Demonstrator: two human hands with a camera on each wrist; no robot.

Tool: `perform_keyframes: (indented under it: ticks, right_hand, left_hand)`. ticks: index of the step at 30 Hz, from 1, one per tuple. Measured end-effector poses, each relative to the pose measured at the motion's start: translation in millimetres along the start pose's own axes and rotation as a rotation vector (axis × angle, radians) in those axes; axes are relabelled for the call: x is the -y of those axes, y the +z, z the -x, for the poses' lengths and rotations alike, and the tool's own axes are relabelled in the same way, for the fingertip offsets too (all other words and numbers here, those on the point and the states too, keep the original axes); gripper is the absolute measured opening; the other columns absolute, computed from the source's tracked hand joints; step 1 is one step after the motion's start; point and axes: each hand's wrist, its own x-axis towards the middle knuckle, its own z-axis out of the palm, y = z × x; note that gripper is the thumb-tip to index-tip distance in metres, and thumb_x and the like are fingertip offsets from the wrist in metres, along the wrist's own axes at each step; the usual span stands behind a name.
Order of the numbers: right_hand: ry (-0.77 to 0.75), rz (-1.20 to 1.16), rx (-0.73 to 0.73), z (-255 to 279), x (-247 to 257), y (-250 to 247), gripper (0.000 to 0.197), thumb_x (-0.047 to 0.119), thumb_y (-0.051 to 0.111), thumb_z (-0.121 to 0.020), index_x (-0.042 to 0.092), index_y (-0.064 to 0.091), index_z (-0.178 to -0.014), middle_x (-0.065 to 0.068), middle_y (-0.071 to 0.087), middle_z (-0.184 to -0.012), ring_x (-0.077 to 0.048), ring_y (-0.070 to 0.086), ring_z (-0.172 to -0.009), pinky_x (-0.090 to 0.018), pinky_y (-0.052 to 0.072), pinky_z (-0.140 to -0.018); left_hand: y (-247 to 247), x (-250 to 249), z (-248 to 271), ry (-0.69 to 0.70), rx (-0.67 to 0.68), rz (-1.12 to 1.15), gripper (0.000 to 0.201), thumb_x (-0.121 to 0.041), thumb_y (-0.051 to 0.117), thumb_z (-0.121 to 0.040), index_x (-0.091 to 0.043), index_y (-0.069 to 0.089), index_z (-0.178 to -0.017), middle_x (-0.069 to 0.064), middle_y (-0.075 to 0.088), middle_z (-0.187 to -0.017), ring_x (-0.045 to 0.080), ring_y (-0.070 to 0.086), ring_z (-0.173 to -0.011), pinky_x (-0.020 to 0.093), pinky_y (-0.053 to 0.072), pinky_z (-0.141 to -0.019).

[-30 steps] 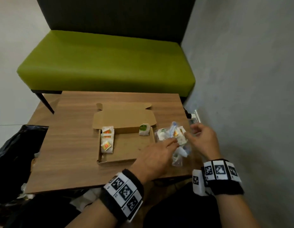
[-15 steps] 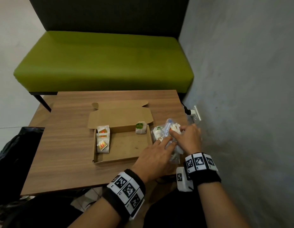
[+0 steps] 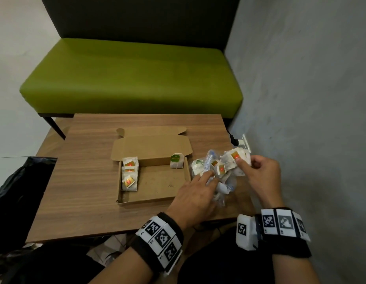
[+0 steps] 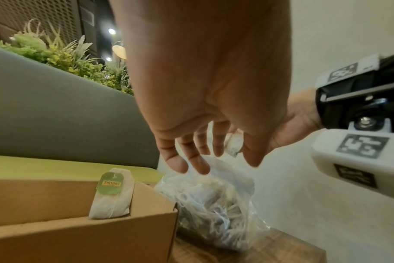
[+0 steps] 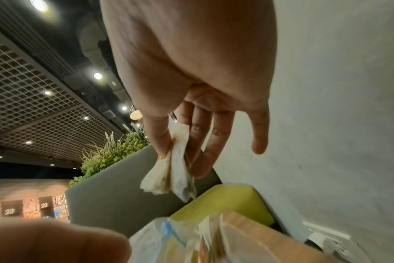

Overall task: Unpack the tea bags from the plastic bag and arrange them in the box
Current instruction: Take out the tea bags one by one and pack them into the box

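"TWININGS" on tea-bag tag (image 4: 110, 183), "20" on wall plaques (image 5: 9, 211)

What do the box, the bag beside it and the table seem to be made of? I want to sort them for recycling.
The box looks like plain brown cardboard: matte, with folded flaps and a raw edge. The bag looks like thin clear plastic film: glossy, crinkled, contents showing through. The table shows a wood grain with a smooth matte finish; solid wood or laminate, I cannot tell.

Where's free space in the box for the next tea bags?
Box floor is bare between the orange-tag stack on the left and the green-tag bag at the far right corner. It's crowded right of the box: plastic bag, both hands.
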Motion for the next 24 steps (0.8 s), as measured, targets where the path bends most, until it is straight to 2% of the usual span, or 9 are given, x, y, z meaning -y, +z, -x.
perform_keyframes:
  ticks: [1,3,6,8,10,14,17,21,24]
  right_hand:
    - [-0.020,-0.040,0.004,0.5,5.4,-3.5,0.013,0.023,0.078,-0.084,0.014,0.077,-0.094,0.003,0.076,-0.080,-0.013,0.073,-0.075,-0.038,0.061,-0.068]
    - [-0.072,-0.108,0.052,3.6,19.6,-9.1,0.010,0.021,0.077,-0.085,0.017,0.076,-0.094,0.004,0.076,-0.081,-0.009,0.074,-0.075,-0.031,0.060,-0.067]
    - [-0.103,-0.178,0.239,7.6,39.8,-9.6,0.008,0.018,0.076,-0.085,0.015,0.075,-0.092,0.002,0.077,-0.080,-0.010,0.074,-0.075,-0.025,0.058,-0.064]
    - [-0.117,-0.211,0.397,10.8,48.9,-1.3,0.006,0.014,0.075,-0.085,0.012,0.074,-0.091,0.001,0.077,-0.081,-0.013,0.074,-0.075,-0.027,0.058,-0.064]
    - [-0.137,-0.244,0.500,14.2,54.3,12.5,0.004,0.011,0.075,-0.084,0.013,0.074,-0.087,0.000,0.076,-0.079,-0.012,0.073,-0.072,-0.026,0.057,-0.063]
    - [-0.125,-0.350,0.607,23.8,60.8,44.5,0.021,0.022,0.076,-0.077,0.008,0.075,-0.093,-0.010,0.077,-0.086,-0.023,0.075,-0.079,-0.033,0.061,-0.070]
    - [-0.040,-0.495,0.626,33.4,68.5,69.7,0.025,0.019,0.076,-0.074,0.003,0.074,-0.093,-0.011,0.077,-0.084,-0.019,0.073,-0.076,-0.027,0.059,-0.066]
    - [-0.009,-0.556,0.609,42.1,78.4,97.9,0.027,0.015,0.077,-0.073,0.007,0.073,-0.098,-0.009,0.077,-0.091,-0.018,0.073,-0.084,-0.031,0.061,-0.076]
    - [0.018,-0.547,0.562,46.3,85.1,111.6,0.023,0.002,0.078,-0.076,0.008,0.072,-0.097,-0.004,0.075,-0.084,-0.011,0.071,-0.077,-0.024,0.060,-0.071]
  left_hand:
    - [-1.5,0.4,0.3,0.005,-0.055,0.064,0.055,-0.035,0.053,-0.096,-0.019,0.038,-0.145,0.001,0.033,-0.152,0.021,0.044,-0.129,0.040,0.047,-0.099]
    - [-8.8,1.5,2.0,-0.027,-0.200,0.230,0.045,-0.036,0.055,-0.096,-0.021,0.046,-0.138,-0.004,0.046,-0.137,0.013,0.052,-0.112,0.036,0.051,-0.090]
    - [-28.8,5.5,6.6,-0.124,-0.382,0.451,0.044,-0.041,0.056,-0.096,-0.025,0.047,-0.136,-0.011,0.051,-0.126,0.003,0.051,-0.101,0.027,0.050,-0.084]
    - [-41.5,12.4,11.2,-0.162,-0.412,0.552,0.049,-0.043,0.059,-0.093,-0.028,0.045,-0.137,-0.017,0.050,-0.126,-0.004,0.050,-0.098,0.013,0.044,-0.077]
    - [-50.5,21.8,18.2,-0.150,-0.407,0.588,0.048,-0.043,0.064,-0.091,-0.031,0.048,-0.134,-0.021,0.054,-0.124,-0.006,0.053,-0.098,0.007,0.040,-0.072]
    - [-56.6,47.1,35.8,-0.167,-0.409,0.575,0.033,-0.034,0.068,-0.090,-0.032,0.060,-0.122,-0.018,0.065,-0.110,-0.001,0.059,-0.089,0.016,0.045,-0.070]
    - [-58.6,64.1,49.0,-0.253,-0.451,0.737,0.026,-0.024,0.072,-0.088,-0.024,0.067,-0.114,-0.011,0.071,-0.100,0.005,0.066,-0.086,0.028,0.056,-0.073]
    - [-59.0,76.1,65.4,-0.362,-0.547,1.074,0.019,-0.012,0.068,-0.091,-0.014,0.068,-0.109,-0.003,0.074,-0.096,0.005,0.066,-0.077,0.021,0.051,-0.064]
    - [-59.0,82.3,73.7,-0.366,-0.603,1.178,0.016,-0.009,0.062,-0.094,-0.009,0.069,-0.109,0.001,0.073,-0.091,0.003,0.063,-0.069,0.017,0.048,-0.057]
